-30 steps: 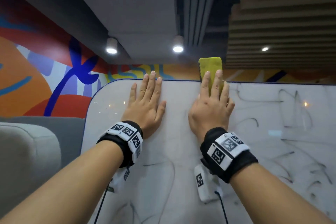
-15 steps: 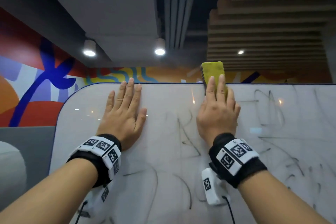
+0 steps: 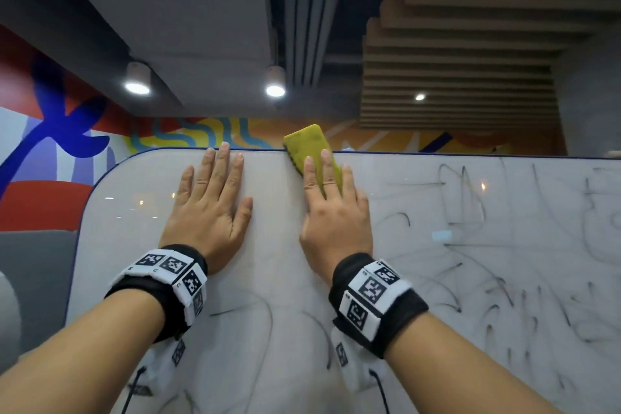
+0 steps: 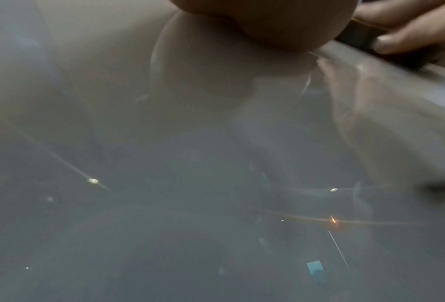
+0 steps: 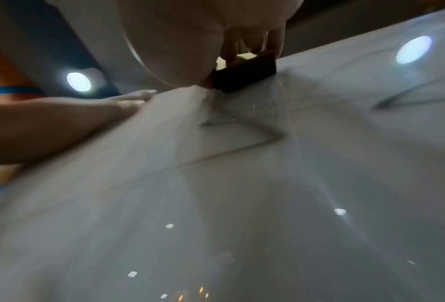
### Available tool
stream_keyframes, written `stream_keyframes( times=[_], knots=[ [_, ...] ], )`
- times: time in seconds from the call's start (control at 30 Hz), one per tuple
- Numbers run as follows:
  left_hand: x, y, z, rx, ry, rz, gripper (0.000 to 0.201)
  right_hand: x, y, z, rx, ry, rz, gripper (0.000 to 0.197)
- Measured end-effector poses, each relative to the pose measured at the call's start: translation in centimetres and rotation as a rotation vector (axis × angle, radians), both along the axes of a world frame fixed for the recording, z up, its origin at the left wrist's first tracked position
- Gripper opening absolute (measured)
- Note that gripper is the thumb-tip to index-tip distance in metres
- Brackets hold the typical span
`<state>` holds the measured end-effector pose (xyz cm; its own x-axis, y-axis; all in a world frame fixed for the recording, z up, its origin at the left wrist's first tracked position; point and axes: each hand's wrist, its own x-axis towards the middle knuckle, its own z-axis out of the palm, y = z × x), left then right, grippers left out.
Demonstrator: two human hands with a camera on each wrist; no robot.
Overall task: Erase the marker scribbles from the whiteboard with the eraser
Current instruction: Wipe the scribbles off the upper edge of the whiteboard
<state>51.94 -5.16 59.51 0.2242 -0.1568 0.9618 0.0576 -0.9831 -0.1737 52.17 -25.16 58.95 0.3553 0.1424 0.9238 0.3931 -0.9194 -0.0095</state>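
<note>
The whiteboard fills the lower view, with black marker scribbles over its right half and lower part. My right hand holds the yellow eraser against the board at its top edge, fingers laid along its back. In the wrist views the thumb and fingers clasp the sides of the eraser, its dark felt on the board. The eraser's top tilts left and pokes above the board's edge. My left hand lies flat on the board just left of it, fingers straight.
The board's rounded top-left corner sits against a painted mural wall. Something grey and padded stands at the left. Ceiling spotlights shine overhead and reflect in the glossy board.
My right hand has slid the eraser left, closer to my left hand. The dark strokes that lay between the two hands half a second ago are gone. The left hand stays flat.
</note>
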Motion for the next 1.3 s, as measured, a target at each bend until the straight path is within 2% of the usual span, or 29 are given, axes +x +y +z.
stream_keyframes(
  times=[0.07, 0.17, 0.3, 0.37, 0.53, 0.67, 0.73, 0.87, 1.0, 1.1, 1.2, 1.3],
  knots=[
    [-0.1, -0.1, -0.1, -0.001, -0.004, 0.001, 0.068, 1.1, -3.8, 0.8, 0.104, 0.043, -0.054, 0.078],
    [0.0, -0.2, -0.2, -0.006, -0.01, 0.003, 0.068, 2.3, -8.5, 1.2, 0.337, 0.082, -0.143, 0.068],
    [0.0, -0.3, -0.3, -0.011, -0.019, 0.012, 0.067, 2.4, -7.8, 1.1, 0.429, 0.109, -0.148, 0.069],
    [0.0, -0.3, -0.3, -0.015, -0.018, 0.015, 0.067, 1.8, -5.3, 0.9, 0.384, 0.094, -0.118, 0.07],
    [-0.1, -0.4, -0.3, -0.021, -0.012, 0.011, 0.069, 0.1, 1.1, -1.7, 0.058, -0.022, -0.015, 0.074],
    [-0.3, -0.4, -0.4, -0.019, -0.004, 0.01, 0.069, 0.1, -0.3, -1.5, -0.05, -0.001, 0.001, 0.073],
    [-0.4, -0.4, -0.4, -0.021, -0.003, 0.014, 0.069, 1.1, -3.0, -0.9, 0.026, 0.012, -0.047, 0.07],
    [-0.4, -0.5, -0.5, -0.028, -0.01, 0.026, 0.068, 2.1, -8.3, 0.3, 0.307, 0.105, -0.146, 0.067],
    [-0.2, -0.5, -0.5, -0.029, -0.016, 0.018, 0.067, 1.5, -6.4, 0.6, 0.429, 0.108, -0.139, 0.067],
    [-0.2, -0.5, -0.6, -0.024, -0.016, 0.015, 0.067, -0.1, -1.0, -0.7, 0.277, 0.069, -0.077, 0.071],
    [-0.3, -0.4, -0.6, -0.022, 0.001, 0.013, 0.068, -1.4, 4.2, -3.2, 0.076, -0.049, 0.024, 0.071],
    [-0.5, -0.4, -0.6, -0.008, 0.019, 0.025, 0.068, -1.6, 4.7, -4.0, -0.044, -0.05, 0.041, 0.07]
  ],
)
